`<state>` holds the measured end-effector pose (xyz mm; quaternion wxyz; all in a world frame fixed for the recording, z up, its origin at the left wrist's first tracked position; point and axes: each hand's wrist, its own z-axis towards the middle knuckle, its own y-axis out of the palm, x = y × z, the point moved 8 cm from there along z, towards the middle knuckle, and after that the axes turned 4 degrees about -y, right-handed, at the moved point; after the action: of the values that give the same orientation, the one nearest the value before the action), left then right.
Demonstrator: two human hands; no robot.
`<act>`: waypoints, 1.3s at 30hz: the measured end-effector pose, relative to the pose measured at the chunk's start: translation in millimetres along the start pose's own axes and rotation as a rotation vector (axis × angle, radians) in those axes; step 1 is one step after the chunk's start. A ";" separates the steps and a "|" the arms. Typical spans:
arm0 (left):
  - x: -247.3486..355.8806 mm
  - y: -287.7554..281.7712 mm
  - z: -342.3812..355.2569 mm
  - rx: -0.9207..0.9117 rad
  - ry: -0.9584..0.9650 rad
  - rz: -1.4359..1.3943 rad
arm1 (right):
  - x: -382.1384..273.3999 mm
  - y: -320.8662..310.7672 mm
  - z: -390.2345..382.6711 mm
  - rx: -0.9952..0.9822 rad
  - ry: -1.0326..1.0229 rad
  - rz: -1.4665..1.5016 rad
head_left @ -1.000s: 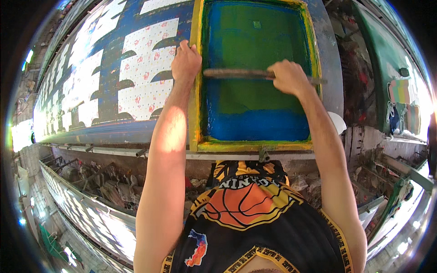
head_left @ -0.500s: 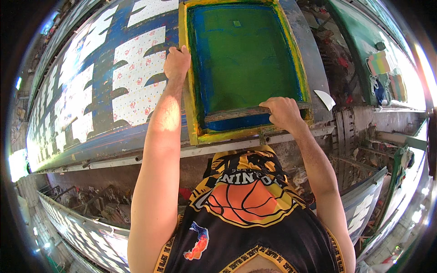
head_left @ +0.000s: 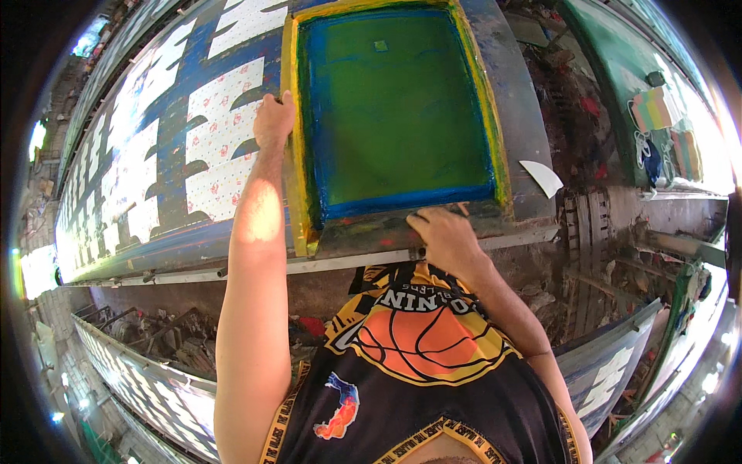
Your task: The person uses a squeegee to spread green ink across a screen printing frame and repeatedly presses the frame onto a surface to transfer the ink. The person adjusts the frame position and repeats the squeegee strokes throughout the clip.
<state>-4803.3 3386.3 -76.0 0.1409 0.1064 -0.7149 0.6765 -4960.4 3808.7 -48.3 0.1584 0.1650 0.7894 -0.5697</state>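
Observation:
A screen-printing frame (head_left: 495,158) with yellow-stained rails and green mesh, blue along its inner edges, lies over the long table in front of me. My left hand (head_left: 274,120) is closed on its left rail, arm stretched forward. My right hand (head_left: 447,236) is at the frame's near end, fingers curled, just above the table's front edge. A small brownish tip shows beside its knuckles; most of what it grips is hidden. To the left of the frame lie white printed fabric pieces (head_left: 224,112) with small red motifs and curved cut-outs.
A metal rail (head_left: 348,263) runs along the table's front edge. A white scrap (head_left: 542,179) lies right of the frame. Striped cloth pieces (head_left: 653,108) with cords rest on a green table at the far right. Debris fills the gap between tables.
The frame and my left hand have shifted a little left. My right hand has come left and nearer to me, and the wooden squeegee is no longer visible across the mesh's near end.

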 end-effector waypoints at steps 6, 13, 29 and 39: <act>-1.4 2.9 2.3 0.020 -0.053 0.067 | 59.5 -28.9 -32.1 0.137 -0.191 0.462; -6.5 5.8 9.9 0.053 -0.020 0.065 | 228.3 -57.2 -44.6 0.542 0.410 0.515; -17.0 19.8 20.0 0.030 0.098 -0.025 | 223.5 -66.2 -25.9 0.613 0.471 0.448; -16.3 9.2 38.6 -0.069 0.223 -0.382 | 197.2 -119.6 -68.1 0.649 0.324 0.373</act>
<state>-4793.4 3347.8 -92.0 0.3479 0.1595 -0.6846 0.6204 -5194.0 3853.8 -13.0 0.0721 0.4344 0.5399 -0.7173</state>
